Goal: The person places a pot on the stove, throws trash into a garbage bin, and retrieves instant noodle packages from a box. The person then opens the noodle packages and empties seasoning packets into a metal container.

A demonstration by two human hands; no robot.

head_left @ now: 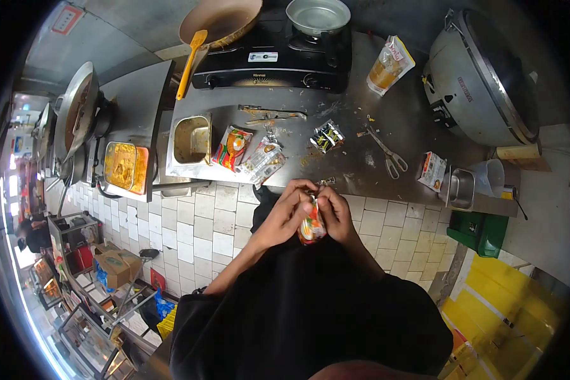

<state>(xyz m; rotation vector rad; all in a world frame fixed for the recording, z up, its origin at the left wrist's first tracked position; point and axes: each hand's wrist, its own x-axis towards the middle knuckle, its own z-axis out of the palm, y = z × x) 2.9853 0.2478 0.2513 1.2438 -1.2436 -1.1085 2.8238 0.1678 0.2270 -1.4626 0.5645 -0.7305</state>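
Note:
In front of my chest, a small red and white printed instant noodle packet (311, 229) is held between both hands. My left hand (287, 215) has its fingers closed on the packet's upper left side. On the other side, my right hand (335, 214) pinches the top edge with thumb and curled fingers. Whether the packet is torn at the top is hidden by my fingers. Just beyond lie a similar red packet (234, 147), a silver-white wrapper (264, 161) and a black and green sachet (327, 136).
Scissors (389, 155) and tongs (272, 115) lie on the steel counter (354, 114). A metal container (191, 140) sits at the left edge. Behind are a gas stove (269, 69), a pan (221, 22) with a spatula (192, 63), a sauce pouch (389, 66) and a large cooker (475, 82).

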